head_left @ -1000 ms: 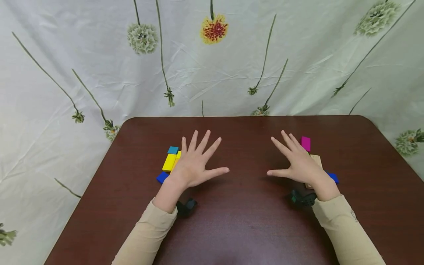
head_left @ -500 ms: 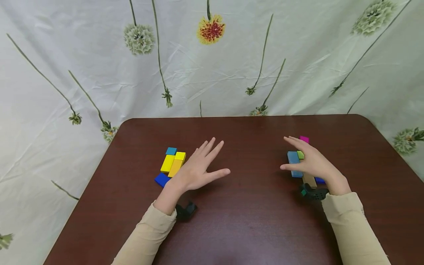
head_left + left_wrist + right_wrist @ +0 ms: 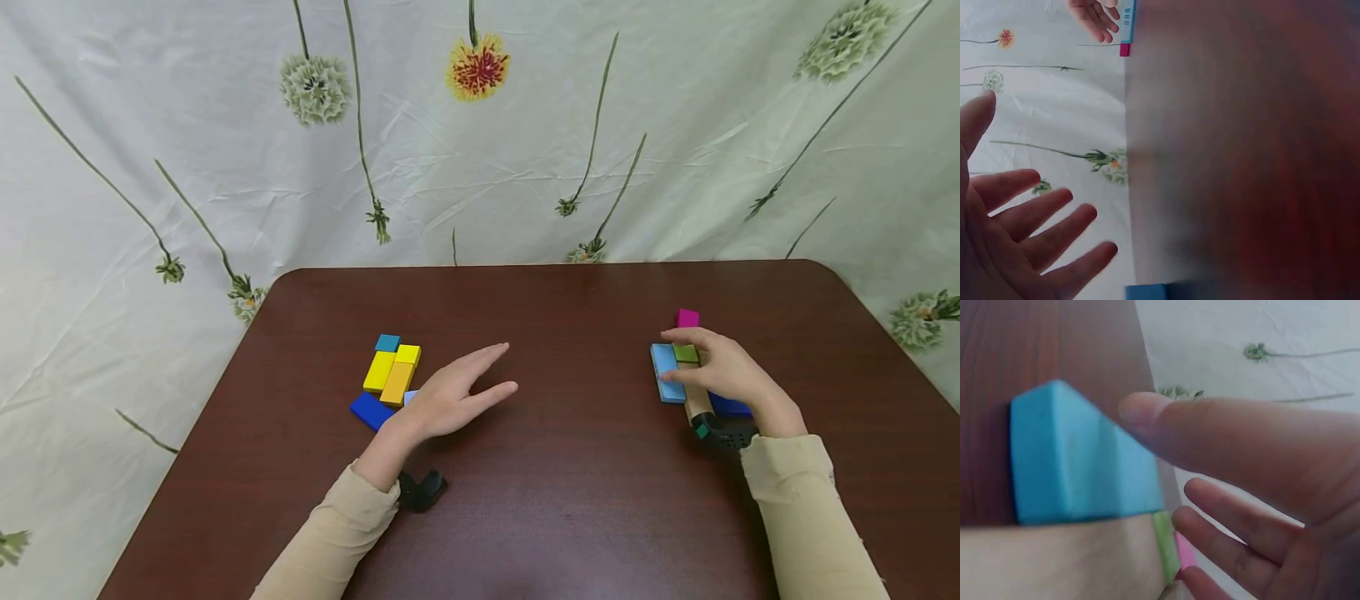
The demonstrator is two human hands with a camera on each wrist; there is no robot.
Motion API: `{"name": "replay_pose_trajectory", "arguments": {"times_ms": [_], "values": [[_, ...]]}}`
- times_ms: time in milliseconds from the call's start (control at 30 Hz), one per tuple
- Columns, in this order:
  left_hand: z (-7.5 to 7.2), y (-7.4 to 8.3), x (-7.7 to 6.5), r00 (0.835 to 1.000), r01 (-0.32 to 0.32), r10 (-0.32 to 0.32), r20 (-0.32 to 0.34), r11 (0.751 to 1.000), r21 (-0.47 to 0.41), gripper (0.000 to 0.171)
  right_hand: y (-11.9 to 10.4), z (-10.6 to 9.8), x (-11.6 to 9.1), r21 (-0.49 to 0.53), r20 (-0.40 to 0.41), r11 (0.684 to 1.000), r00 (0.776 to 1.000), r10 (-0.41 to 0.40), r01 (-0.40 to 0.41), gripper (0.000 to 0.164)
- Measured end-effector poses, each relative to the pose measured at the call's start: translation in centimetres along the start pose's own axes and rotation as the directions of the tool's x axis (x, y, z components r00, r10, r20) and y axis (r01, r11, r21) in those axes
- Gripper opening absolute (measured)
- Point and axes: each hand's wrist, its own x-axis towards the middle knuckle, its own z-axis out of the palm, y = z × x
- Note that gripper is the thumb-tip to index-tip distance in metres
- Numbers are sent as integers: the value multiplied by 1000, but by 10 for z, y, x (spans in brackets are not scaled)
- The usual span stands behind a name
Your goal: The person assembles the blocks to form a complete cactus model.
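Observation:
Over the right-hand cluster hovers my right hand (image 3: 726,375), its thumb above the light blue block (image 3: 666,385) and its fingers near the green block (image 3: 686,354). The right wrist view has thumb and fingers spread apart, gripping nothing. Beside the light blue block lies a plain wooden block (image 3: 696,393), with a magenta block (image 3: 687,317) behind and a dark blue block (image 3: 729,406) partly under the wrist. My left hand (image 3: 444,400) holds nothing, fingers extended, right of the yellow block (image 3: 379,371) and orange block (image 3: 397,383). It partly hides a pale blue block (image 3: 409,397).
The left cluster also has a small yellow block (image 3: 408,353), a teal block (image 3: 387,342) and a dark blue block (image 3: 371,410). Both clusters lie on a dark brown table (image 3: 540,500). A flowered cloth (image 3: 525,142) hangs behind its far edge.
My right hand has moved right and come down over the right-hand blocks. My left hand has turned, its fingers drawing closer together, uncovering more of the left-hand blocks.

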Motion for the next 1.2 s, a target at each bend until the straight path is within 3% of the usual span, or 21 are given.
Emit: {"name": "replay_pose_trajectory", "arguments": {"times_ms": [200,400,533,800,1200], "values": [[5,-12,-1,1000,-11,9,-14,988,-157,62,13,3,1,63,-9,996,998,-63,63,59],[8,-17,-1,999,12,-3,33,964,-266,55,16,5,1,67,-10,992,995,-104,104,54],[9,-18,-1,998,35,-20,58,963,-268,55,13,6,3,49,-4,996,997,-71,71,54],[10,-16,-1,998,34,-17,64,964,-264,54,4,19,8,-23,-7,996,996,-84,84,56],[13,-10,-2,997,11,6,76,976,-218,52,-21,48,16,22,5,990,990,-139,139,57]]}}
